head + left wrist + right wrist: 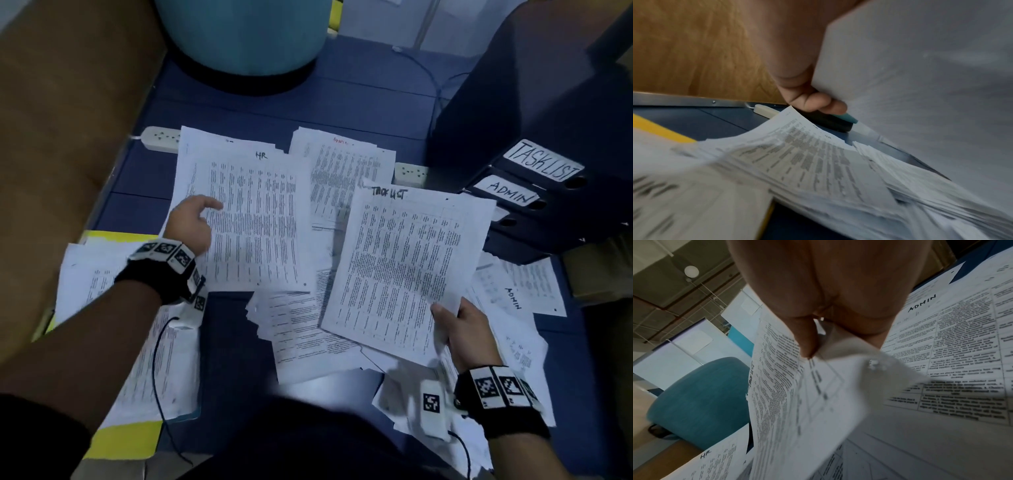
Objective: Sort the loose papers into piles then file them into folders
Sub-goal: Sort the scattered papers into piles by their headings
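- Your right hand (pixel 471 337) pinches the sheet headed "Task list" (pixel 407 270) at its near right corner, thumb on top and fingers (pixel 875 331) curled beneath. This corner hold keeps the heading at the far edge readable while you decide on its pile.
- Your left hand (pixel 191 224) holds the sheet headed "HR" (pixel 253 219) by its left edge, at 9 o'clock of the page. The left wrist view shows fingers (pixel 818 102) curled under a raised sheet, so the page is lifted off the pile below it, not lying flat.
- Judged from the layout, the HR pile (pixel 807 155) sits at 11 o'clock of the floor area, directly under the lifted HR sheet. The sheet appears held there for placement on matching pages.
- A pile with a red "Admin" heading (pixel 342 164) lies at 12 o'clock. Another sheet marked "Admin" (pixel 517 291) lies loose at 3 o'clock, near your right hand.
- Unsorted papers (pixel 308 335) lie fanned at the centre, beneath both held sheets.
- The binders (pixel 534 192), with spines labelled "Tasklist" and "Admin", are stacked at 2 o'clock, labels facing you for matching to the headings. No visible page is filed in them yet, so sorting appears to be the current step.
- A yellow folder (pixel 130 442) lies at 8 o'clock under further pages.
- Caution: single sheets held by one edge sag and curl; support them before lowering.
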`<state>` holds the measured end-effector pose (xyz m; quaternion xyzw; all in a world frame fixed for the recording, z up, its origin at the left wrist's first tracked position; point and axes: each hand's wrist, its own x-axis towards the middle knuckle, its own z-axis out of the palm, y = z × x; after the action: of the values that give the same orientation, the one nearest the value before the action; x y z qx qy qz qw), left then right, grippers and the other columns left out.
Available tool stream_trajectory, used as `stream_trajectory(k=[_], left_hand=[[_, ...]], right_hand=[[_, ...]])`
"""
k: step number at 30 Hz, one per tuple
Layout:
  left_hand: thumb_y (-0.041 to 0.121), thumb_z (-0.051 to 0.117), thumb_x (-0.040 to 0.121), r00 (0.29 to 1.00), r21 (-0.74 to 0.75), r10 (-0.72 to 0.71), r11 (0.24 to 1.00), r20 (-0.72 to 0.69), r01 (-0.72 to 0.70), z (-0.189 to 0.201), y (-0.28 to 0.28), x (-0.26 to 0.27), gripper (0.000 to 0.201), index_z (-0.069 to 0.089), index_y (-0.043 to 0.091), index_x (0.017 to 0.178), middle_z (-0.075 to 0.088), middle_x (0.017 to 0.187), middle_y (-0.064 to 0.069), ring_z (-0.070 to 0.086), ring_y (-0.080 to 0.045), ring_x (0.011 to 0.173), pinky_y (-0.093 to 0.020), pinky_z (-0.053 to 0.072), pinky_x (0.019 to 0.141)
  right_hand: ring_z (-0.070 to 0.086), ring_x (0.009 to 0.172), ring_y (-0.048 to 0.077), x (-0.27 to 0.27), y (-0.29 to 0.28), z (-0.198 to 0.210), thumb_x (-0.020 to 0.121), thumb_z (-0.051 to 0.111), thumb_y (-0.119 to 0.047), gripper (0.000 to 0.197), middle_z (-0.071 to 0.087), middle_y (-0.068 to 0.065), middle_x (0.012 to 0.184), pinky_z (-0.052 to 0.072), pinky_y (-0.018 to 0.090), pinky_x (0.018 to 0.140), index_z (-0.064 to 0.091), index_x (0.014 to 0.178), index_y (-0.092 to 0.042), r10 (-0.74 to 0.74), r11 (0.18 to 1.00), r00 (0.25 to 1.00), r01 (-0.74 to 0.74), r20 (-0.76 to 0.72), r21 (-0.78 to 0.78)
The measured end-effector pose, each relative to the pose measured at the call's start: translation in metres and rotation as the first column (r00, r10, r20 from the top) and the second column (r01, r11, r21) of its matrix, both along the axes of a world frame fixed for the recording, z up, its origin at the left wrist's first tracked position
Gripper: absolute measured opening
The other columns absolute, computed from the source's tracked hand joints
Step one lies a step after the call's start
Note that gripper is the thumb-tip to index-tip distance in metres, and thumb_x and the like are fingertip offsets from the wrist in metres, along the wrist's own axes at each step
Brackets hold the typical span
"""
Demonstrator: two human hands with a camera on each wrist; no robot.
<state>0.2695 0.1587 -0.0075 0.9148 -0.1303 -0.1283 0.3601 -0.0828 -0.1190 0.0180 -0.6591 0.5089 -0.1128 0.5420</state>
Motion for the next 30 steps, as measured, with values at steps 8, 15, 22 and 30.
stream_trajectory(k=[8,15,22,30], left_hand=[[-0.023,0.038,0.080,0.997,0.164,0.016,0.986,-0.069,-0.004,-0.017,-0.015,0.097,0.054,0.062,0.009,0.116,0.053,0.127,-0.018,0.053,-0.037,0.115,-0.034,0.045,0.089],[-0.017,0.048,0.082,0.971,0.274,-0.236,0.937,0.046,0.215,-0.052,-0.005,0.136,0.039,0.067,0.003,0.110,0.049,0.121,-0.024,0.054,-0.043,0.107,-0.037,0.044,0.080],[0.025,0.065,0.086,0.989,0.377,-0.138,0.920,0.057,0.107,-0.041,0.010,0.118,0.058,0.042,0.032,0.139,-0.001,0.160,-0.010,0.012,-0.039,0.143,-0.055,0.021,0.112],[0.030,0.054,0.095,0.915,-0.441,-0.168,0.898,-0.367,-0.012,0.014,0.038,-0.023,0.056,0.029,0.027,0.145,0.057,0.120,-0.013,0.056,-0.032,0.114,-0.041,0.047,0.090]], right_hand=[[0.051,0.065,0.025,0.030,0.017,0.012,0.094,0.057,-0.016,0.019,0.055,0.017,0.068,0.040,0.034,0.063,0.062,0.077,-0.011,0.022,1.000,0.991,-0.023,-0.132,-0.012],[0.048,0.063,0.025,0.066,0.029,0.018,0.095,0.058,-0.014,0.022,0.055,0.015,0.067,0.037,0.031,0.058,0.059,0.073,-0.008,0.043,0.999,0.984,-0.045,-0.174,-0.007],[0.068,0.092,0.034,0.084,0.033,0.019,0.093,0.060,-0.009,0.020,0.075,0.004,0.088,0.051,0.053,0.089,0.074,0.088,-0.023,0.070,0.997,0.992,-0.068,-0.105,0.028],[0.048,0.081,0.066,0.122,0.102,0.015,0.095,0.059,-0.009,0.012,0.053,0.048,0.094,0.049,0.063,0.076,0.066,0.101,-0.003,0.292,0.935,0.950,-0.308,0.112,0.175]])
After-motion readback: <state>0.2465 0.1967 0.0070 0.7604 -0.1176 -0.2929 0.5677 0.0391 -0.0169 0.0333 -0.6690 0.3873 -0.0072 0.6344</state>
